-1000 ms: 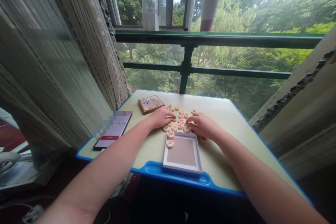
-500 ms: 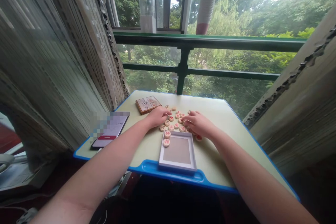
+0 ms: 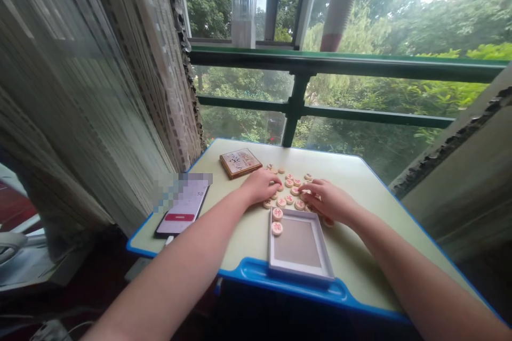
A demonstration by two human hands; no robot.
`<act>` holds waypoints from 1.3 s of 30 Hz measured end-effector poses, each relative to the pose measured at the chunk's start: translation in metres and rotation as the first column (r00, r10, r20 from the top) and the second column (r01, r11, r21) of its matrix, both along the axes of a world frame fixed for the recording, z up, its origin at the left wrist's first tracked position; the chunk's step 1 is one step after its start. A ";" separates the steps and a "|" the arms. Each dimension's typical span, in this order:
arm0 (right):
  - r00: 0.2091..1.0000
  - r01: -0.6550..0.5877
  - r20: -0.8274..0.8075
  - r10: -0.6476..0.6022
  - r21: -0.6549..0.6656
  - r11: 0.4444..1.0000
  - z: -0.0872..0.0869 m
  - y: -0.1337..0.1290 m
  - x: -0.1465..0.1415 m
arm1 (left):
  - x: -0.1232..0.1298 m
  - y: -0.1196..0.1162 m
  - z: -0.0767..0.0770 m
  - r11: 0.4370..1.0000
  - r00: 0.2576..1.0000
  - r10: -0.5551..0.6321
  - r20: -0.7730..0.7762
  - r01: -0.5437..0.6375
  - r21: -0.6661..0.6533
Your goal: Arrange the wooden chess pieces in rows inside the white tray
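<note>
Round Chinese chess pieces (image 3: 300, 204) with red characters lie loosely spread on the table between my hands. My left hand (image 3: 261, 186) rests at the left of the group, its bent fingers closed around the edge of a red-marked piece (image 3: 280, 187). At the right, my right hand (image 3: 326, 200) has its fingers apart and curved over the pieces, its fingertips beside another red-marked piece (image 3: 295, 191). Some pieces are partly covered by both hands. In front of the group, a shallow white box (image 3: 272, 253) holds two red pieces (image 3: 277, 228) at its upper left corner.
A brown decorated box (image 3: 240, 163) lies at the table's back left. A phone (image 3: 186, 205) with a lit screen is at the left edge. The pale table (image 3: 360, 256) has a blue rim with a front trough (image 3: 256, 272). A green railing (image 3: 298, 96) stands behind.
The camera view has swung slightly left, so the scene sits further right. My left fingers have closed in on a red-marked piece. My right hand stays over the right side of the group.
</note>
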State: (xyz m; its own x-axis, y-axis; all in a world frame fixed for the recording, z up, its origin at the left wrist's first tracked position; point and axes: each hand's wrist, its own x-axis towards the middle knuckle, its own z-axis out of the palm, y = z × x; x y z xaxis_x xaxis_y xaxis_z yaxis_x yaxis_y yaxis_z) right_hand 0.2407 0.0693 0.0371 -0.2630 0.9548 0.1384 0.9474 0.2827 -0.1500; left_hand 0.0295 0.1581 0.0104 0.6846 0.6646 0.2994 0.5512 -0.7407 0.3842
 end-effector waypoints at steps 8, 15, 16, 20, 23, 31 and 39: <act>0.988 -0.119 -0.095 0.121 0.021 0.993 0.008 -0.001 -0.002 | -0.002 0.002 -0.005 1.000 0.996 0.015 0.093 -0.014 -0.018; 0.948 -0.273 -0.138 0.285 0.101 0.957 0.013 -0.016 -0.022 | 0.002 0.000 -0.001 1.000 0.998 -0.024 0.051 0.024 0.002; 0.959 -0.243 -0.114 0.258 0.135 0.961 0.010 -0.015 -0.022 | 0.002 0.000 -0.001 0.999 0.998 -0.033 0.044 0.033 0.002; 0.988 -0.141 -0.039 0.152 0.207 0.968 -0.002 -0.007 -0.015 | 0.001 0.001 -0.001 0.997 0.997 -0.063 0.046 0.065 -0.047; 0.990 -0.123 -0.041 0.134 0.210 0.970 -0.007 -0.002 -0.009 | 0.000 -0.001 0.000 0.992 0.994 0.024 0.103 -0.010 -0.128; 0.971 -0.127 -0.158 0.181 0.303 0.944 -0.007 -0.003 -0.007 | 0.001 -0.012 0.006 0.881 0.897 0.160 0.411 0.058 -0.469; 0.971 -0.123 -0.141 0.194 0.402 0.907 -0.007 -0.015 -0.024 | 0.001 -0.017 0.014 0.664 0.771 0.203 0.604 0.344 -0.663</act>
